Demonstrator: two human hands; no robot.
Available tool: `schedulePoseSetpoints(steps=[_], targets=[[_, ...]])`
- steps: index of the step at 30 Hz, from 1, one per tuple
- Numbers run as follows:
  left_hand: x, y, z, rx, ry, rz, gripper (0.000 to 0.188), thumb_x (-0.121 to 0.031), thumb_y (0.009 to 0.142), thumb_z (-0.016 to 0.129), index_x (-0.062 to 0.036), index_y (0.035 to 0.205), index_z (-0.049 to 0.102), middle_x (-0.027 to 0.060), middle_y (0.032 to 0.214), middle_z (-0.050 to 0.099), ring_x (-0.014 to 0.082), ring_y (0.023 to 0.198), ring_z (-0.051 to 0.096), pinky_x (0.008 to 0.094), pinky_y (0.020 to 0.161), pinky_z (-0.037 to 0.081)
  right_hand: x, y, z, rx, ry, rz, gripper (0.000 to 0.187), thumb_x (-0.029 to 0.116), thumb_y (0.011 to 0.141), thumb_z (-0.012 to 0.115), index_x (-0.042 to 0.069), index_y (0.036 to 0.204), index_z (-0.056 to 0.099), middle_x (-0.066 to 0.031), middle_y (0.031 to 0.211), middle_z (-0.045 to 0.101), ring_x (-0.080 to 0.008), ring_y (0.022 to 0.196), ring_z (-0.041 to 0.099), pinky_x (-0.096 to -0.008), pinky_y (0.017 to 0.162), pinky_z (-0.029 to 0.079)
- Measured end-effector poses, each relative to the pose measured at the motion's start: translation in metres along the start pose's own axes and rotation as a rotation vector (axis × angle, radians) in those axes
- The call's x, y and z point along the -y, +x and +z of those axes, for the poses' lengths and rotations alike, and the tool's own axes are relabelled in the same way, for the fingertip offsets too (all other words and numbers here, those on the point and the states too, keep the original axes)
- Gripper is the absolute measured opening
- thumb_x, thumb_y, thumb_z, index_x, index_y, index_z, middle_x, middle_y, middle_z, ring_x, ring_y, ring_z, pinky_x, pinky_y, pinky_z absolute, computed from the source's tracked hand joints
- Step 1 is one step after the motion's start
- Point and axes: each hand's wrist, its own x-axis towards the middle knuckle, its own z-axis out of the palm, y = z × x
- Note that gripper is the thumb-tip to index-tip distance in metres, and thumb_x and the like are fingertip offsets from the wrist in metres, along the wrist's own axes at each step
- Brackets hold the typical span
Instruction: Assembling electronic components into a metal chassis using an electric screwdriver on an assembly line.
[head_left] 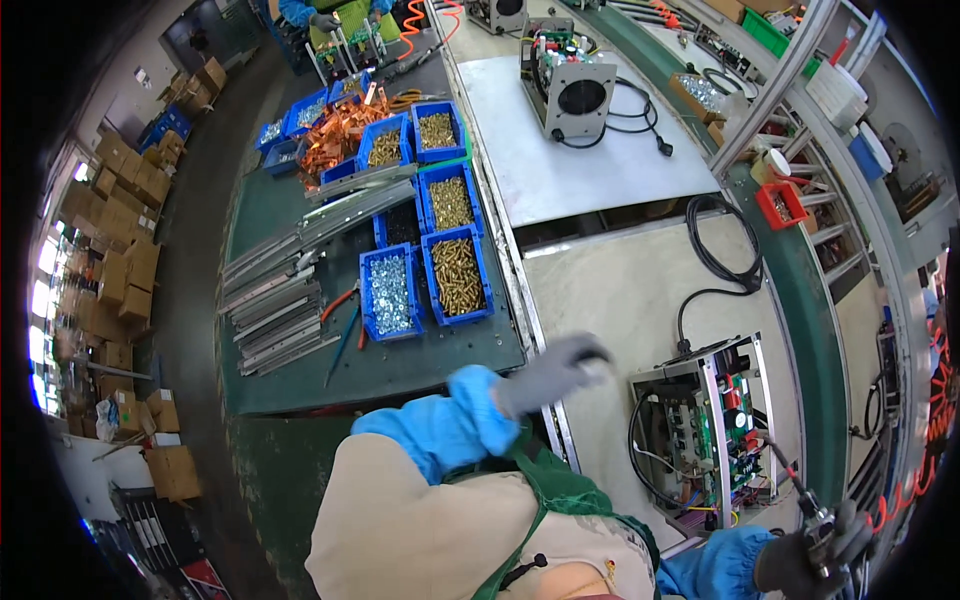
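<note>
My left hand, in a grey glove and blue sleeve, hangs above the near end of the pale work surface, just right of the table edge. Its fingers are loosely bent and apart, a little blurred, and nothing shows in them. At the lower right my right hand, also gloved, is closed round an air screwdriver. The driver's thin shaft points up and left toward an open metal-framed electrical unit with circuit boards, wires and a black cable. Whether its tip touches the unit, I cannot tell.
On the green table left are blue bins of screws, silver hardware, copper parts, metal strips and pliers. Beyond stands another unit with a fan. A coiled cable and red air hose lie right.
</note>
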Motion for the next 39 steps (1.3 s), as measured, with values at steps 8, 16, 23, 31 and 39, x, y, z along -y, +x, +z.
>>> schedulePoseSetpoints(steps=[8, 16, 23, 31, 39], targets=[[-0.065, 0.03, 0.085, 0.65, -0.474, -0.114, 0.025, -0.023, 0.092, 0.058, -0.0031, 0.107, 0.061, 0.0041, 0.092, 0.065, 0.0099, 0.082, 0.061, 0.0256, 0.07, 0.05, -0.022, -0.013, -0.003, 0.166, 0.127, 0.256, 0.042, 0.013, 0.077, 0.059, -0.007, 0.112, 0.047, 0.0029, 0.065, 0.035, -0.0081, 0.058, 0.036, -0.0249, 0.061, 0.029], [-0.065, 0.04, 0.084, 0.518, -0.589, -0.248, 0.021, -0.017, 0.089, 0.061, -0.003, 0.105, 0.063, 0.0031, 0.089, 0.065, 0.008, 0.079, 0.06, 0.0246, 0.067, 0.05, -0.037, -0.021, 0.009, -0.097, -0.052, 0.122, 0.044, 0.014, 0.077, 0.062, -0.001, 0.115, 0.045, 0.0045, 0.064, 0.037, -0.0058, 0.052, 0.038, -0.0248, 0.055, 0.027], [-0.053, 0.06, 0.079, 0.59, -0.541, -0.293, 0.019, -0.017, 0.091, 0.059, -0.0035, 0.104, 0.065, -0.0006, 0.08, 0.062, 0.0056, 0.07, 0.057, 0.022, 0.06, 0.046, -0.047, -0.009, 0.012, -0.009, 0.057, 0.227, 0.046, 0.006, 0.076, 0.063, -0.004, 0.119, 0.051, 0.0051, 0.067, 0.041, -0.0052, 0.056, 0.04, -0.0257, 0.062, 0.03], [-0.064, 0.088, 0.074, 0.701, -0.599, -0.395, 0.023, -0.017, 0.092, 0.057, -0.0025, 0.108, 0.064, 0.0054, 0.09, 0.068, 0.0073, 0.074, 0.061, 0.0206, 0.063, 0.049, -0.053, 0.006, 0.013, -0.042, -0.012, 0.217, 0.04, 0.009, 0.076, 0.064, -0.001, 0.113, 0.051, 0.0065, 0.068, 0.043, -0.0047, 0.056, 0.045, -0.0265, 0.064, 0.035], [-0.065, 0.136, 0.068, 0.749, -0.524, -0.331, 0.024, -0.022, 0.092, 0.059, -0.0023, 0.104, 0.064, 0.0058, 0.089, 0.068, 0.0077, 0.072, 0.062, 0.0203, 0.06, 0.049, -0.072, 0.019, 0.019, -0.165, -0.06, 0.103, 0.044, 0.009, 0.071, 0.068, 0.001, 0.11, 0.05, 0.0066, 0.069, 0.046, -0.0046, 0.058, 0.049, -0.0289, 0.068, 0.039]])
